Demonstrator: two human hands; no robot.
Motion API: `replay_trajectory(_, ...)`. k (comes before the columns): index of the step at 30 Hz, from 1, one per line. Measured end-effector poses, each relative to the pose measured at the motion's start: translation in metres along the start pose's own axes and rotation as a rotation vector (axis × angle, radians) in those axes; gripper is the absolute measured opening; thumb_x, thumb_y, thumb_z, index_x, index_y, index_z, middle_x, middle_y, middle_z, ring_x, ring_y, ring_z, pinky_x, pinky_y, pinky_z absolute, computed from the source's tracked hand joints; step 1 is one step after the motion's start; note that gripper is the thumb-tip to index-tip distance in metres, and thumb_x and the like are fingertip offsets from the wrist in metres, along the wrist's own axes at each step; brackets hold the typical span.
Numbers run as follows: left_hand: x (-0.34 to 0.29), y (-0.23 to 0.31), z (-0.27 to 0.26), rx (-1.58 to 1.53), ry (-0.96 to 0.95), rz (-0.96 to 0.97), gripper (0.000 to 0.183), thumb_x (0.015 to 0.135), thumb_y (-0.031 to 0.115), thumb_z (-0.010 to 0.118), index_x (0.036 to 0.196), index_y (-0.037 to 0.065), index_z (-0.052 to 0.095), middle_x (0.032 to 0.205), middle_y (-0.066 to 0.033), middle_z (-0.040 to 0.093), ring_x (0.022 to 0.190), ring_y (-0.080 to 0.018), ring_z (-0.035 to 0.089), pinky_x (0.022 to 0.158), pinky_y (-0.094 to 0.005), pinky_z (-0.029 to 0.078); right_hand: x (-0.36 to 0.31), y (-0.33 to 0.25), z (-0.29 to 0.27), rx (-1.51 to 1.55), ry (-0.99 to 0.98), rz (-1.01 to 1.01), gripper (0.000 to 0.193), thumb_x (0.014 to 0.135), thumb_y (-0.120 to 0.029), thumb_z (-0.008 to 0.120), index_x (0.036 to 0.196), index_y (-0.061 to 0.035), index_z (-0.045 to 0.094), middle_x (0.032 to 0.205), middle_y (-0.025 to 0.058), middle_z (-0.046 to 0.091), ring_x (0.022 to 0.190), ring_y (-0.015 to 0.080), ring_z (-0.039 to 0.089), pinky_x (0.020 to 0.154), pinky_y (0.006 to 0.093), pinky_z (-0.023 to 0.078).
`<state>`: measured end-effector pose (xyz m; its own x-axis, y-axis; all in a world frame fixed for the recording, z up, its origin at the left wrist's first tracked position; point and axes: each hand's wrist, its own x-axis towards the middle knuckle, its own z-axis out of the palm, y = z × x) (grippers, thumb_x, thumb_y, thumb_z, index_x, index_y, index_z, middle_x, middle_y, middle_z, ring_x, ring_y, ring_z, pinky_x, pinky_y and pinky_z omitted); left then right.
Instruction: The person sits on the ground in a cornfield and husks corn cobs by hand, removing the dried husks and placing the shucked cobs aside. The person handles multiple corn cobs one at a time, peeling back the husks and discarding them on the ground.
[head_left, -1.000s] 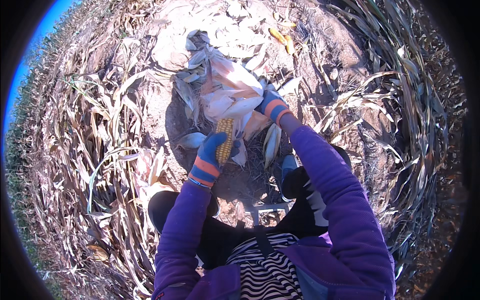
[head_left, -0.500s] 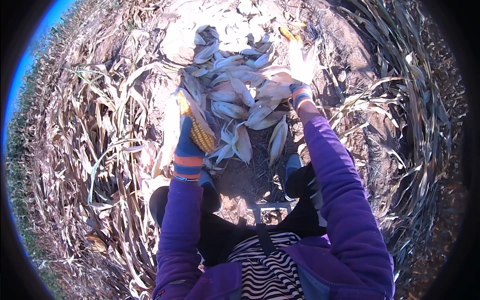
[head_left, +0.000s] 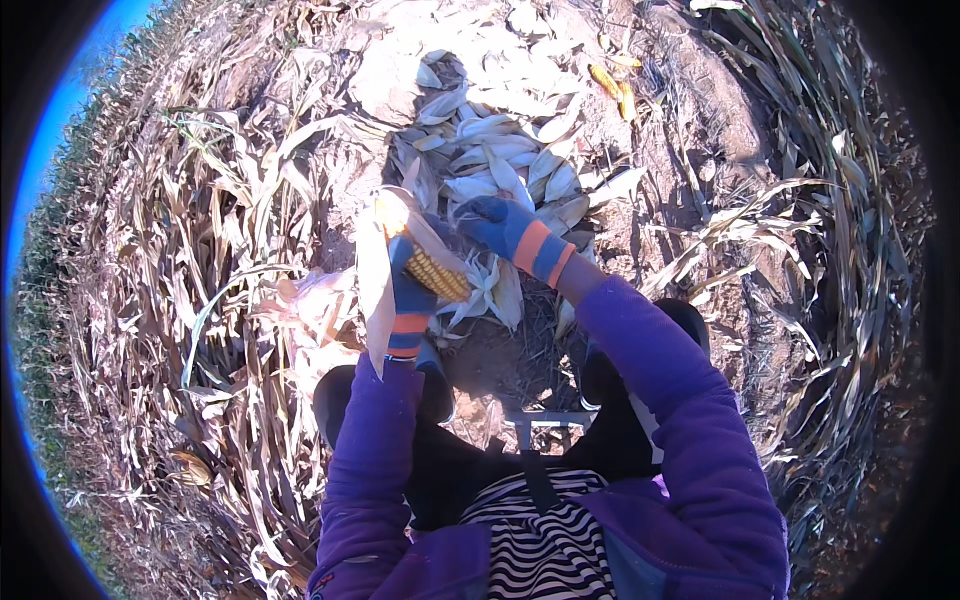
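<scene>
My left hand (head_left: 412,285), in a blue and orange striped glove, is closed around an ear of corn (head_left: 438,274). Its yellow kernels show, and pale husk leaves (head_left: 373,290) hang open along both sides. My right hand (head_left: 508,232), gloved alike, hovers just right of the ear, above the heap of pale husks (head_left: 490,150). Its fingers look bent, but blur and shade hide whether anything is between them. Apart from the hands, bare yellow ears (head_left: 606,82) lie on the soil beyond the heap at the right.
Dry corn stalks (head_left: 225,230) cover the ground on the left, and more stalks (head_left: 830,220) lie banked on the right. My knees stand on both sides of a metal frame (head_left: 548,418) under me. Bare soil (head_left: 490,355) shows between my feet.
My right hand has come from the far right, where it held pale husk, in toward the ear. The left hand still grips the ear, with its husk leaves spread more.
</scene>
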<state>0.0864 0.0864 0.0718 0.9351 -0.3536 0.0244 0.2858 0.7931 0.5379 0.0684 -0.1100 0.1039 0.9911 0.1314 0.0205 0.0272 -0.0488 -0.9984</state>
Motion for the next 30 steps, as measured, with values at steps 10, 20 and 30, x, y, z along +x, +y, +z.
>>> replay_trajectory(10, -0.01, -0.007, 0.072, 0.241, 0.133, -0.036, 0.047, 0.09, 0.038, 0.047, 0.122, 0.004, 0.043, 0.109, -0.0144, 0.054, 0.095, -0.0271, 0.056, 0.085, -0.0404, 0.047, -0.037, -0.042, -0.001, -0.236, -0.023, -0.329, 0.043, 0.073, -0.033, 0.073, 0.095, -0.0007, 0.056, 0.088, 0.0149, 0.061, 0.076, 0.0189, 0.058, 0.07, 0.0315, 0.046)
replay_trajectory(20, 0.013, -0.01, 0.073, 0.568, -0.337, 0.114, 0.038, 0.094, 0.032, 0.039, 0.122, 0.006, 0.042, 0.099, -0.0087, 0.054, 0.088, -0.0195, 0.054, 0.077, -0.031, 0.046, -0.041, -0.062, -0.023, -0.425, 0.047, -0.274, 0.017, 0.081, -0.014, 0.063, 0.091, -0.0019, 0.057, 0.077, 0.0052, 0.058, 0.071, 0.0112, 0.051, 0.067, 0.0286, 0.045)
replay_trajectory(30, -0.003, -0.019, 0.069, 1.059, -0.285, 0.121, 0.063, 0.073, 0.006, 0.07, 0.128, 0.007, 0.039, 0.111, -0.0059, 0.052, 0.098, -0.0162, 0.051, 0.08, -0.0298, 0.046, -0.034, -0.059, -0.049, 0.041, 0.245, -0.246, 0.011, 0.08, -0.01, 0.06, 0.088, -0.0028, 0.063, 0.079, -0.0001, 0.06, 0.071, 0.0065, 0.051, 0.063, 0.0236, 0.045)
